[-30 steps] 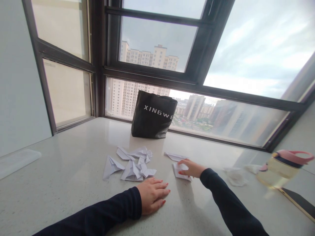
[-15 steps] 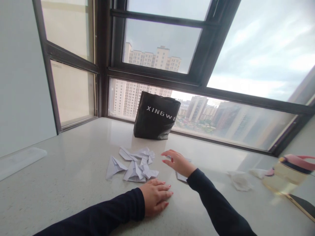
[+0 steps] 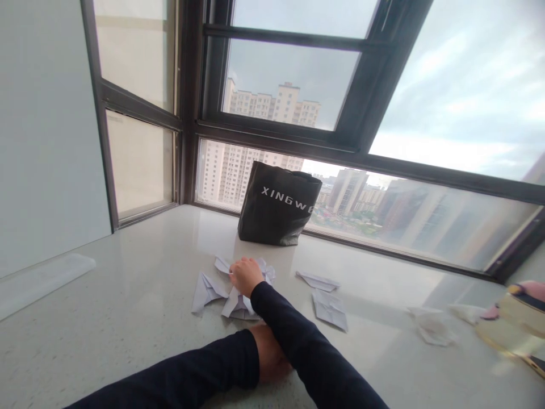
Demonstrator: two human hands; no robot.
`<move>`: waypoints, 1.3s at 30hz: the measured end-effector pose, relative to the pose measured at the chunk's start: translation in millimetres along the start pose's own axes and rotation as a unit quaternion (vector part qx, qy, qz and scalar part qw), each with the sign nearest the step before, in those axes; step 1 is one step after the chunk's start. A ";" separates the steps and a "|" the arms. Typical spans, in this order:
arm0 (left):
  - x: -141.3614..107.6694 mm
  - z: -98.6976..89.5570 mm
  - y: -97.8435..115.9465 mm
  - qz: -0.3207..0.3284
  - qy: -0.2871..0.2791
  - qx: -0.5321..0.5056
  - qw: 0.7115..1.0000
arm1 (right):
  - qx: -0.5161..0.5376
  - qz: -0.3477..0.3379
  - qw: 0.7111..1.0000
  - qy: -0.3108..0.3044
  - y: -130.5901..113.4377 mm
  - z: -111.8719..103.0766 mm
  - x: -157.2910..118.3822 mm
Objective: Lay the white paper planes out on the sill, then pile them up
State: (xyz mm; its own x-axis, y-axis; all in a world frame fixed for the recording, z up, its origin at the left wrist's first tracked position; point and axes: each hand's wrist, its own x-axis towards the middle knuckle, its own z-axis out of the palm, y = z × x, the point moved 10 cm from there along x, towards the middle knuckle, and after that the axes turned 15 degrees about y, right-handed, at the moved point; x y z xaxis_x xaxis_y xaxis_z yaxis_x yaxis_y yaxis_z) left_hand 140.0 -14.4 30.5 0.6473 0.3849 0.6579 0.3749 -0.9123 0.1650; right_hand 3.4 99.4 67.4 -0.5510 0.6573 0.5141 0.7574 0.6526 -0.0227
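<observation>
Several folded white papers lie in a loose group on the pale counter. Over the middle of this group is my right hand, its fingers curled down among the papers; what they hold, if anything, is hidden. My left hand rests on the counter just below the group, and my right forearm crosses over it, hiding its fingers. To the right lie two separate folded papers, a narrow one and a squarish one.
A black bag stands upright behind the papers, near the window. At the right are crumpled tissues and a yellowish bottle with a pink lid. A whitish flat strip lies at the left.
My right hand has swung left from above the separate papers to the group, its fingers now curled. Those two papers are uncovered, and my right arm now covers my left hand's fingers.
</observation>
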 end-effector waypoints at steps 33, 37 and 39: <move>-7.8 8.0 -9.0 -0.047 -0.052 -0.023 0.997 | 0.056 0.267 0.937 0.217 276.1 -103.5 -151.9; -8.4 9.0 -9.9 -0.047 -0.052 -0.019 0.997 | 0.072 0.243 0.946 0.202 275.2 -96.9 -152.3; -8.7 9.7 -10.2 -0.046 -0.053 -0.017 0.997 | 0.077 0.241 0.946 0.203 277.1 -96.5 -153.8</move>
State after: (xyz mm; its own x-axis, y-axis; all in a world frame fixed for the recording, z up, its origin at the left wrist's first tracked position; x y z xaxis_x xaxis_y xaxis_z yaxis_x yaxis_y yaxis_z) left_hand 137.0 -7.1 16.0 0.6781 0.4779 0.5584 0.4144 -0.8760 0.2465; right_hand 331.8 142.7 64.8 0.0496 0.7141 0.6983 0.8085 0.3818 -0.4478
